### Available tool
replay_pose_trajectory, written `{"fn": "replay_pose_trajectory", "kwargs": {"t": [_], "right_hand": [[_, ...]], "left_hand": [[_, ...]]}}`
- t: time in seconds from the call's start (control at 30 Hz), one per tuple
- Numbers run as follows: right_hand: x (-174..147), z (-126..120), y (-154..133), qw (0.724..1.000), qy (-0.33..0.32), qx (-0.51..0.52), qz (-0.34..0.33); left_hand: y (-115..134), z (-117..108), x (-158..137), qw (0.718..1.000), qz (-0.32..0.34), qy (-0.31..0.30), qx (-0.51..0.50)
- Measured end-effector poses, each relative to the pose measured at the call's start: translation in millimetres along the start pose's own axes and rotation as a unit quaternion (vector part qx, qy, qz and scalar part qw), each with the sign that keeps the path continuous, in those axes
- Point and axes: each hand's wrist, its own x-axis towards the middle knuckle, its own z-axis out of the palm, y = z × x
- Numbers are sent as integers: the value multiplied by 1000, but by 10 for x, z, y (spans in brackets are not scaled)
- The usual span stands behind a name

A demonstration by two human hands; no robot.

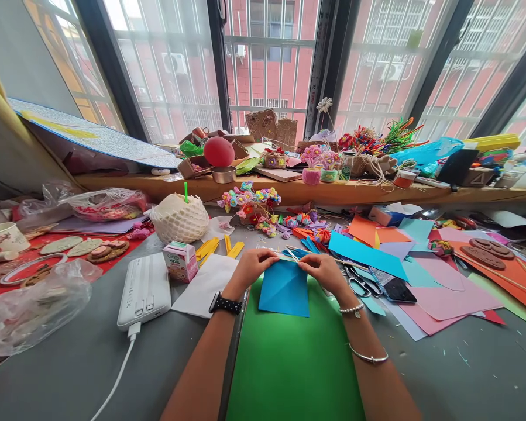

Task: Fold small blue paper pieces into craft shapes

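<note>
A square of blue paper [284, 289] with faint diagonal creases hangs slightly tilted above a green mat [293, 368]. At its top left corner my left hand [257, 268] is closed in a pinch. My right hand [326, 270] pinches the top right corner. Along the upper edge, between the fingertips, runs a thin pale strip or stick, too small to make out clearly. Scissors [363, 285] lie just right of my right hand. Behind the hands are narrow folded blue paper pieces [309, 244].
A white power bank [145, 290] with a cable, a small pink drink carton [180, 261] and white paper [208, 285] lie to the left. Coloured paper sheets [451, 289] and a phone [394, 287] are at right. Craft items crowd the wooden ledge [263, 190].
</note>
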Motion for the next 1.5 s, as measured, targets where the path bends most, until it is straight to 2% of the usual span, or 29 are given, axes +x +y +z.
{"fn": "replay_pose_trajectory", "kwargs": {"t": [0.17, 0.23, 0.27, 0.37, 0.4, 0.47, 0.63, 0.73, 0.83, 0.9, 1.0, 1.1, 1.37, 1.5], "right_hand": [[9, -89, 158, 993, 89, -47, 67], [5, -90, 147, 989, 119, -29, 78], [3, -77, 121, 991, 116, 1, 70], [-3, 3, -6, 997, 33, 73, 7], [-4, 33, -48, 997, -4, 75, -11], [-5, 77, -108, 998, -20, 56, -33], [-3, 57, -84, 999, -9, 33, -22], [-5, 13, -35, 1000, 7, 30, 1], [-9, 9, -30, 999, 6, 32, 5], [-11, 27, -51, 999, -9, 42, -8], [-12, 56, -85, 998, -30, 48, -26], [-6, 56, -77, 998, -32, 47, -24], [18, -38, 104, 997, 28, 50, 45], [9, -44, 132, 986, 144, 23, 77]], "left_hand": [[-34, -60, 6, 1000, -8, 11, 10], [-25, -56, 0, 1000, -6, 14, 9], [-17, -48, -4, 1000, -4, 11, 8], [9, -4, -15, 1000, 13, -13, -4], [14, 13, -17, 1000, 21, -19, -9], [15, 36, -16, 999, 31, -26, -15], [-22, -21, -6, 998, -11, -27, -59], [-51, -81, -1, 995, -47, 10, -84], [-57, -69, 3, 996, -32, 52, -60], [-48, -16, 6, 998, 3, 32, -56], [-35, 64, 7, 998, 41, -32, -37], [-35, 69, 3, 998, 48, -45, 1], [-58, -58, 15, 1000, 18, 0, 7], [-53, -46, 6, 1000, 6, 15, 3]]}}
